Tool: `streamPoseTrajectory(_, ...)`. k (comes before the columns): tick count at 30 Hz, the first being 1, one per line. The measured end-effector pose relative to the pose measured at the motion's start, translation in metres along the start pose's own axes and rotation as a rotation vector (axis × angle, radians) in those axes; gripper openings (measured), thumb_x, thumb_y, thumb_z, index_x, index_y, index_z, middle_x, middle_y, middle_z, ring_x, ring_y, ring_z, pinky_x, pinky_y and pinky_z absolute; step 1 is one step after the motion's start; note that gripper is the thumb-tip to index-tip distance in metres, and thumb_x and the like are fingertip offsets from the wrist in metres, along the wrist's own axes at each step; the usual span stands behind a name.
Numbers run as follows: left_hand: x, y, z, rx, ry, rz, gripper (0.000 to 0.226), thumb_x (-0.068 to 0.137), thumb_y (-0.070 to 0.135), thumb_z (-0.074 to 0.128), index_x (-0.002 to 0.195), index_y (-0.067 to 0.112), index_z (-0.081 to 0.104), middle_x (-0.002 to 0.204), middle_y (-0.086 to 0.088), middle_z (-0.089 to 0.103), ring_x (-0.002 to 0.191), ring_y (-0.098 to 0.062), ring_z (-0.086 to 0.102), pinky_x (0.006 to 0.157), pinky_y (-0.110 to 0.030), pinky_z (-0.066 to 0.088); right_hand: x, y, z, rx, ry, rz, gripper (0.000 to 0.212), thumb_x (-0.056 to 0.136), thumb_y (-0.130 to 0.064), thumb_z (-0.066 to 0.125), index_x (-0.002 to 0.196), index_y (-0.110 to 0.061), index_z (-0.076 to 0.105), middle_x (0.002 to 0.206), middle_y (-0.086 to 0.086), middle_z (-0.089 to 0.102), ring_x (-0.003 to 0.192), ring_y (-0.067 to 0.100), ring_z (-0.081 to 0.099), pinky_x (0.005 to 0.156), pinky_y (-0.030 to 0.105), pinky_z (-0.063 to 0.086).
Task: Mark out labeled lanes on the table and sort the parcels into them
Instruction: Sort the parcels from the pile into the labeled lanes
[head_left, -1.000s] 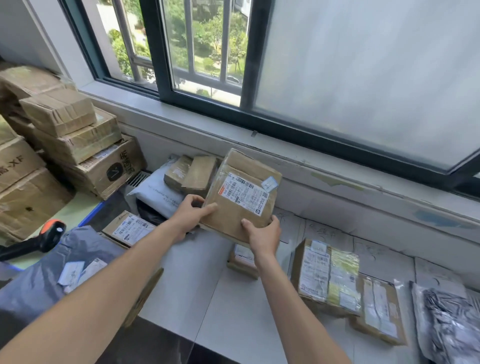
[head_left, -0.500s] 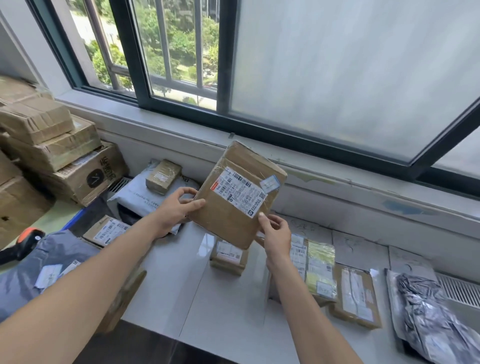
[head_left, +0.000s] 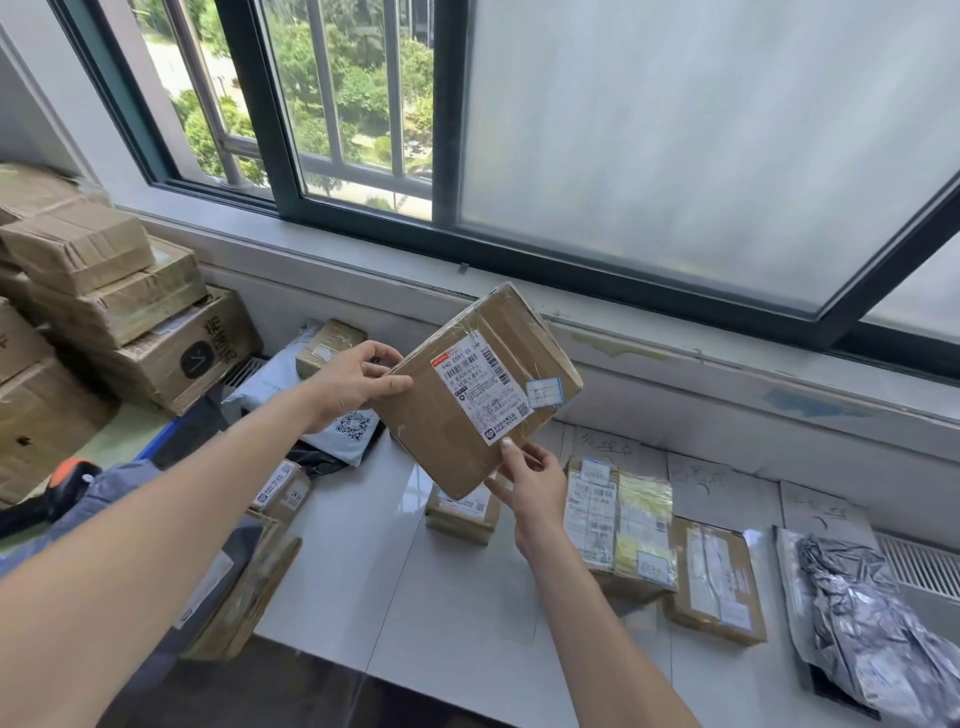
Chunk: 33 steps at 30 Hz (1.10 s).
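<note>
I judge sorting midway: left grip (head_left: 358, 382) and right grip (head_left: 530, 480) pinch a parcel (head_left: 457, 415) aloft; several lie by lane labels (head_left: 722, 483), the left heap (head_left: 270, 382) unsorted

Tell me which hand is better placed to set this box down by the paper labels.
Probably the right hand: it pinches the lower edge of the box, above the parcels by the labels. The left hand holds the upper corner, farther away.

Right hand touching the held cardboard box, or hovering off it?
Touching. Head view shows the right hand pinching the cardboard box at its lower edge, thumb on the label.
</note>
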<state>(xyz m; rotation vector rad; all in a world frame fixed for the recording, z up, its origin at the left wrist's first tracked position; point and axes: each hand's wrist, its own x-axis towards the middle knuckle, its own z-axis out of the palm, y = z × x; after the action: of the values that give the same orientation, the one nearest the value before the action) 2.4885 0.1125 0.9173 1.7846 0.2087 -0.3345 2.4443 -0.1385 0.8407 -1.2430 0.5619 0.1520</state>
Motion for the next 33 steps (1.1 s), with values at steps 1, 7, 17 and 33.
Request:
streamPoseTrajectory(1, 0.0, -0.001, 0.001, -0.004, 0.002, -0.003, 0.033, 0.083, 0.023, 0.077, 0.111, 0.022, 0.058, 0.112, -0.015, 0.069, 0.103, -0.031, 0.066, 0.095, -0.051, 0.051, -0.001, 0.0, -0.001, -0.001, 0.004, -0.004, 0.038, 0.089, -0.018, 0.072, 0.12, -0.007, 0.054, 0.114, 0.011, 0.065, 0.104, 0.026, 0.068, 0.075, 0.042, 0.062)
streamPoseTrajectory(7, -0.004, -0.006, 0.007, -0.027, -0.01, -0.014, 0.037, 0.086, 0.022, 0.074, 0.117, 0.018, 0.055, 0.111, -0.013, 0.071, 0.097, -0.026, 0.066, 0.095, -0.049, 0.05, -0.004, -0.001, -0.005, 0.0, 0.021, -0.031, 0.036, 0.089, -0.019, 0.072, 0.118, -0.009, 0.053, 0.113, 0.009, 0.063, 0.104, 0.025, 0.067, 0.071, 0.036, 0.063)
streamPoseTrajectory(17, -0.014, -0.02, 0.01, -0.072, -0.02, -0.023, 0.042, 0.087, 0.018, 0.073, 0.122, 0.014, 0.049, 0.117, -0.02, 0.067, 0.102, -0.034, 0.066, 0.097, -0.053, 0.048, -0.005, 0.002, -0.01, -0.055, 0.008, -0.083, 0.033, 0.089, -0.021, 0.072, 0.116, -0.013, 0.056, 0.111, 0.005, 0.065, 0.101, 0.021, 0.067, 0.07, 0.034, 0.062)
streamPoseTrajectory(33, -0.059, -0.134, 0.052, -0.253, -0.012, -0.257, 0.035, 0.087, 0.032, 0.073, 0.115, 0.019, 0.057, 0.113, -0.005, 0.066, 0.104, -0.018, 0.064, 0.089, -0.044, 0.054, -0.01, 0.033, -0.064, -0.43, -0.066, -0.053, 0.03, 0.088, -0.021, 0.073, 0.113, -0.015, 0.057, 0.109, 0.003, 0.062, 0.093, 0.01, 0.063, 0.054, 0.023, 0.057)
